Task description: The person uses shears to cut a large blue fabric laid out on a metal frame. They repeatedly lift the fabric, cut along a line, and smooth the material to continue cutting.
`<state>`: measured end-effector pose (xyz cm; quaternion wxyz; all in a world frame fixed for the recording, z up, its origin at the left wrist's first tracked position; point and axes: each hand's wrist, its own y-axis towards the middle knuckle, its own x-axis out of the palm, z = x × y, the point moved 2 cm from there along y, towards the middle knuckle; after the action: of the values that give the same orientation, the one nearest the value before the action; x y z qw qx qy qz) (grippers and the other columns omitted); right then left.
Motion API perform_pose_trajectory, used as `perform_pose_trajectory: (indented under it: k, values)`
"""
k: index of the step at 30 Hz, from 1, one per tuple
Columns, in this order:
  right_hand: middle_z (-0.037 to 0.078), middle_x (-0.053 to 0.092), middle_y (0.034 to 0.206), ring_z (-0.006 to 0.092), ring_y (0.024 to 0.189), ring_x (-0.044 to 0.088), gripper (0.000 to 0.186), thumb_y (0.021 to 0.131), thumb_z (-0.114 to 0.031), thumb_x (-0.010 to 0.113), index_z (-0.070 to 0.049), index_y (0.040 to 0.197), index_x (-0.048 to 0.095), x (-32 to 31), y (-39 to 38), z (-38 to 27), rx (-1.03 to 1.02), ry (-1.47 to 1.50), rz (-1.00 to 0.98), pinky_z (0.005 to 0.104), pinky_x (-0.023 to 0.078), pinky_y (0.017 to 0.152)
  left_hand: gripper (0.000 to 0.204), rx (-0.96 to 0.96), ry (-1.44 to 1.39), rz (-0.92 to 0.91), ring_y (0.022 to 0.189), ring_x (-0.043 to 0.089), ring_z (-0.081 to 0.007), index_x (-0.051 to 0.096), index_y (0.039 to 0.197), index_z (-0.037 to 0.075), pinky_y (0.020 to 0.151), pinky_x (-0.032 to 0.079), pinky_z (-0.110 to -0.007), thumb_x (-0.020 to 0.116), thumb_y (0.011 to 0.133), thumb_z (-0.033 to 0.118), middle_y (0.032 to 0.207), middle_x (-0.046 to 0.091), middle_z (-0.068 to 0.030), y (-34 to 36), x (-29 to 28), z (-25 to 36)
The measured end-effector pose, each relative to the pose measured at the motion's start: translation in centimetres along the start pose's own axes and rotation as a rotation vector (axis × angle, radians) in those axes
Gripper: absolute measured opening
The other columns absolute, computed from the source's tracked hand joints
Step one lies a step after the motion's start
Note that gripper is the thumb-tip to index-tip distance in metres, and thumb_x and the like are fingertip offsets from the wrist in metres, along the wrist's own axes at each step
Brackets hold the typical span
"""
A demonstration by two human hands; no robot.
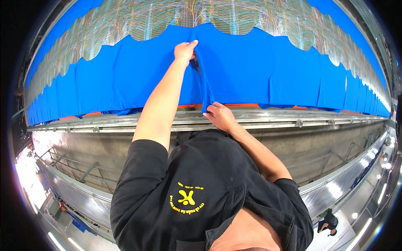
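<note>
A long row of bright blue cut fabric pieces lies across the table, their far edges scalloped. My left hand (pixel 184 52) is closed near the far edge of one blue fabric piece (pixel 238 69), its thumb on top and its other fingers partly hidden. At the near edge, my right hand (pixel 221 116) pinches the same piece's corner. Between the hands the side of the cloth stands up in a narrow fold, with a dark gap beside it. Left of that gap lies a neighbouring blue fabric piece (pixel 144 77), flat on the table.
A metal rail (pixel 251 121) runs along the table's near edge, close to my body. Beyond the row shows a shiny table surface (pixel 150 19) with multicoloured lines, then more blue cloth (pixel 347 25). Another long table (pixel 335 188) stands behind me; a person (pixel 329 221) is at lower right.
</note>
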<state>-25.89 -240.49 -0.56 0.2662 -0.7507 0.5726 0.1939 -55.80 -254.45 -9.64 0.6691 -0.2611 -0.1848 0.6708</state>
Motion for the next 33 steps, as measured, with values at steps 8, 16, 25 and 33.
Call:
perform_pose_trajectory:
  k: [8,16,25,33]
  values:
    - [0.012,0.074,0.101,0.037,0.1,0.072,0.022,0.1,-0.03,0.07,-0.009,0.097,0.074,3.9,4.5,2.1,-0.15,0.131,-0.369,0.0515,0.057,0.081,0.037,0.194,0.243,0.145,0.072,0.07,-0.0133,0.076,0.117,0.001,0.065,0.06,-0.031,0.081,0.097,0.032,0.093,0.076,-0.0059,-1.1,-3.4,2.7]
    - [0.019,0.075,0.104,0.0407,0.097,0.071,0.024,0.099,-0.026,0.072,-0.003,0.103,0.076,4.5,6.8,-0.5,-0.098,0.335,-0.491,0.0502,0.056,0.085,0.079,-0.047,0.597,0.143,0.078,0.072,-0.0349,0.071,0.078,-0.002,0.074,0.054,-0.048,0.062,0.098,0.074,0.078,0.072,-0.0235,-15.4,-9.8,-6.6]
    - [0.009,0.077,0.088,0.0159,0.079,0.071,0.023,0.101,-0.026,0.073,-0.004,0.108,0.075,1.6,10.0,1.8,0.247,0.299,-0.424,0.0371,0.058,0.073,0.012,-0.062,-0.165,0.101,0.079,0.057,-0.005,0.066,0.103,0.008,0.07,0.048,-0.024,0.075,0.1,0.014,0.09,0.064,0.0032,-22.9,-6.6,-14.9]
    - [0.016,0.073,0.118,0.0364,0.116,0.069,0.024,0.098,-0.021,0.07,-0.008,0.117,0.076,-5.3,27.3,0.6,-0.388,-0.174,0.079,0.0466,0.056,0.1,0.021,0.181,0.1,0.406,0.086,0.066,-0.0119,0.068,0.115,0.001,0.078,0.054,-0.03,0.075,0.096,0.005,0.097,0.072,-0.0043,-24.4,-7.3,-13.5]
